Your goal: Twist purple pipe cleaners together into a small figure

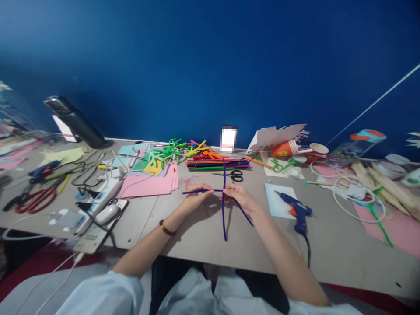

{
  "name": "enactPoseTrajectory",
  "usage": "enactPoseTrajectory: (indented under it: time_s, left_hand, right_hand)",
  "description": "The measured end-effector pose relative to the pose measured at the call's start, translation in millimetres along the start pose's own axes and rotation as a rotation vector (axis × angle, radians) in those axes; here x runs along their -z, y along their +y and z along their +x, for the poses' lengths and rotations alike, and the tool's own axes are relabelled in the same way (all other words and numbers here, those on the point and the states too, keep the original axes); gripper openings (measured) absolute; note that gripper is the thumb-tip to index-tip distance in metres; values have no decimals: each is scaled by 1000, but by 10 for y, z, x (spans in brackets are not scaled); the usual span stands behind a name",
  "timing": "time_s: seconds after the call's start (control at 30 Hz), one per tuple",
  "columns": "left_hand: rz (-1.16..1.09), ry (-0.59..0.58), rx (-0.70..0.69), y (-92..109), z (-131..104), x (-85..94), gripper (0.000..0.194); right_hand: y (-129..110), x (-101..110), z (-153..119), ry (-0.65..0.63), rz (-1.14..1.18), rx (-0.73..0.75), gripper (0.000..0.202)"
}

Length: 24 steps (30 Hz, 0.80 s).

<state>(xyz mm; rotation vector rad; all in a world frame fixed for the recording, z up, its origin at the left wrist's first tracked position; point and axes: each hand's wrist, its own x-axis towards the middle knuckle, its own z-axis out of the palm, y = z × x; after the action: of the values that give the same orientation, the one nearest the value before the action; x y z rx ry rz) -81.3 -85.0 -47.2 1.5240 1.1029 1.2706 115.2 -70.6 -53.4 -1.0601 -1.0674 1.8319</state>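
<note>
Purple pipe cleaners (223, 214) cross each other over the grey table (203, 245). One runs upright, another lies sideways, and a third slants down to the right. My left hand (196, 197) pinches the sideways one near the crossing. My right hand (239, 195) grips the crossing point itself from the right. A red bracelet sits on my left wrist. Just beyond my hands lie black scissors (233, 175) and a stack of straight coloured pipe cleaners (218, 164).
A blue glue gun (295, 209) lies on a pale card to the right. Pink paper sheets (149, 183), twisted green and yellow pipe cleaners (167, 153), red scissors (34, 199), cables and a power strip (105, 192) crowd the left. Paper cups (285, 149) and white cord (354, 192) lie right.
</note>
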Motion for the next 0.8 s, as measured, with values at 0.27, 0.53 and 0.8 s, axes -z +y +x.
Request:
enactPoseTrajectory:
  time_s: [0.27, 0.53, 0.8]
  left_hand:
    - [-112, 114, 93, -2, 69, 79, 19]
    - [-320, 231, 203, -104, 149, 207, 27]
    - [-455, -57, 333, -88, 100, 62, 42]
  right_hand:
    - [-55, 115, 2, 60, 43, -7, 25]
    - [-43, 172, 18, 67, 123, 1, 24]
    - [50, 35, 79, 137, 221, 47, 35]
